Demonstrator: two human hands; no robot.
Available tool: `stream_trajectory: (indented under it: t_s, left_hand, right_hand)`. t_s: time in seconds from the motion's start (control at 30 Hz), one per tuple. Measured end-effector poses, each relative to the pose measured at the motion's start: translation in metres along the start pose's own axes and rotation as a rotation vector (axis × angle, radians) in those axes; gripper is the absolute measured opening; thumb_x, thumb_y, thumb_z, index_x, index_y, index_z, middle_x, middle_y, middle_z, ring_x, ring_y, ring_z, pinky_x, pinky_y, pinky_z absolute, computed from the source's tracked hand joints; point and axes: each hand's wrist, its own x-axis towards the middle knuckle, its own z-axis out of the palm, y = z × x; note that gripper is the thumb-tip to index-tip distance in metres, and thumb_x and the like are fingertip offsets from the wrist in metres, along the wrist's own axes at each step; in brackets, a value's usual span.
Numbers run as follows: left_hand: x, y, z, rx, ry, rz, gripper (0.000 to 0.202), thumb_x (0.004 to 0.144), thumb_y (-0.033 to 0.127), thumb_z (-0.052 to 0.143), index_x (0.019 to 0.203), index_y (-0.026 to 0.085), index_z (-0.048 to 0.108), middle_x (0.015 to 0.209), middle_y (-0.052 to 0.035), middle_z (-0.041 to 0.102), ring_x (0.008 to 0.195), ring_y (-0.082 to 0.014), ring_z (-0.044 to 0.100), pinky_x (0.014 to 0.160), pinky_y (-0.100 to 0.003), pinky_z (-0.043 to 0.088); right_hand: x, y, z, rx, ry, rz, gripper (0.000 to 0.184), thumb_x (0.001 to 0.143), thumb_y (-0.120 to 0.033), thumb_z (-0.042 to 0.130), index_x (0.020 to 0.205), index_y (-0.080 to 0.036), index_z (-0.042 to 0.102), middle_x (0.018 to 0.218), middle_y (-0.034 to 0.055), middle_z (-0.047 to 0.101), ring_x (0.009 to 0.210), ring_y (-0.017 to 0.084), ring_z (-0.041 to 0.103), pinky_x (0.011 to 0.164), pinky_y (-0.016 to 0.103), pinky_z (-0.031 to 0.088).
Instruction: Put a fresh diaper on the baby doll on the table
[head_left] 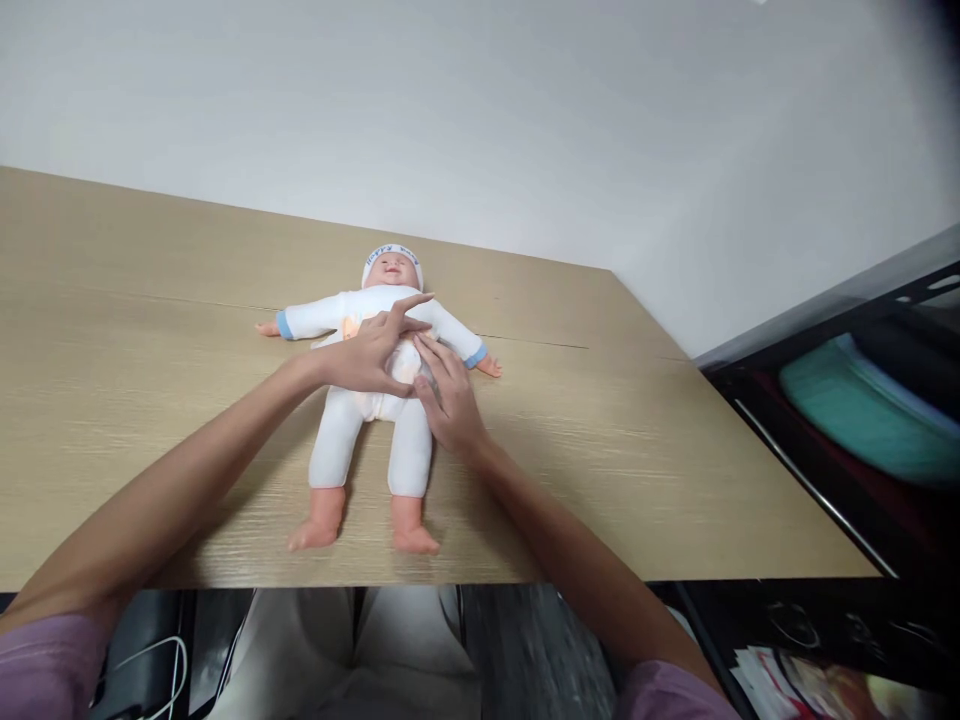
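A baby doll (382,302) in white clothes with blue cuffs and a printed white cap lies on its back on the wooden table (600,450), feet toward me. Round its hips is a white diaper (406,362) with an orange patterned edge. My left hand (367,352) rests over the diaper's left part, fingers stretched out and thumb apart. On the other side, my right hand (452,402) lies against the diaper with fingers extended, its fingertips close to my left hand. Both hands cover parts of the diaper's front and waist.
The table's front edge (480,584) runs just beyond the doll's feet, close to my lap. A pale wall (375,120) stands behind the table. To the right is a dark shelf holding a green item (870,410). Papers (795,685) lie at the lower right.
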Motion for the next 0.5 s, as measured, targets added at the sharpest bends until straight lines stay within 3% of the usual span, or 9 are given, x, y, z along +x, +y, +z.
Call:
stream_trajectory:
  t_s: [0.1, 0.23, 0.37, 0.5]
  left_hand:
    - [-0.001, -0.006, -0.007, -0.204, -0.002, 0.038, 0.111, 0.094, 0.053, 0.085, 0.179, 0.034, 0.017, 0.178, -0.0216, 0.048, 0.163, -0.0419, 0.052, 0.126, -0.06, 0.048]
    - [-0.013, -0.017, -0.011, -0.271, 0.302, -0.015, 0.061, 0.108, 0.052, 0.066, 0.161, 0.03, 0.046, 0.17, -0.0162, 0.056, 0.161, -0.0353, 0.052, 0.128, -0.056, 0.048]
    - [-0.038, -0.039, -0.012, -0.056, 0.491, -0.246, 0.051, 0.106, 0.06, 0.067, 0.137, 0.021, 0.065, 0.145, -0.0157, 0.068, 0.129, -0.0323, 0.066, 0.11, -0.05, 0.055]
    - [-0.052, -0.062, -0.019, -0.165, 0.46, -0.428, 0.05, 0.098, 0.069, 0.072, 0.107, 0.021, 0.065, 0.099, -0.0069, 0.069, 0.087, -0.0234, 0.063, 0.077, -0.037, 0.05]
  right_hand:
    - [0.001, 0.001, -0.002, -0.038, -0.071, -0.048, 0.061, 0.121, -0.043, 0.036, 0.178, -0.022, 0.045, 0.18, 0.0133, 0.051, 0.17, 0.03, 0.045, 0.142, 0.056, 0.036]
    - [0.003, 0.006, -0.006, -0.096, -0.101, -0.071, 0.062, 0.122, -0.045, 0.034, 0.179, -0.021, 0.044, 0.181, 0.0135, 0.051, 0.169, 0.03, 0.046, 0.141, 0.057, 0.035]
    - [0.008, 0.004, -0.009, -0.126, -0.078, -0.057, 0.059, 0.121, -0.045, 0.035, 0.172, -0.023, 0.054, 0.173, 0.0141, 0.06, 0.162, 0.031, 0.054, 0.136, 0.057, 0.041]
    - [0.03, -0.006, -0.008, -0.153, 0.008, -0.071, 0.047, 0.119, -0.042, 0.046, 0.157, -0.024, 0.066, 0.157, 0.0152, 0.07, 0.149, 0.034, 0.061, 0.129, 0.057, 0.045]
